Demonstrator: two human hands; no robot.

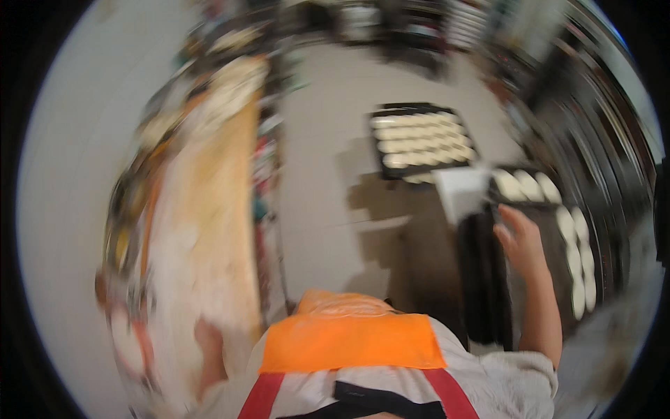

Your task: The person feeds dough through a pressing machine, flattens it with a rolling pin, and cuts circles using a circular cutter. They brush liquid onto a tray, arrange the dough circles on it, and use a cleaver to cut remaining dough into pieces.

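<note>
My right hand reaches over a dark baking tray at the right, thumb and fingers apart. Nothing shows in its grasp, and I cannot tell whether its fingertips touch the tray. Pale, oval dough pieces lie in rows along the tray's right side. Just beyond the hand, more dough pieces rest on another dark tray. At the lower left, my left hand is over or on a floury wooden worktable; motion smears its fingers.
Farther ahead, a black tray holds several rows of pale dough pieces above the tiled floor. Dark oven-like fronts line the right wall. Blurred dough or cloth lies at the worktable's far end. Cluttered shelves stand at the back.
</note>
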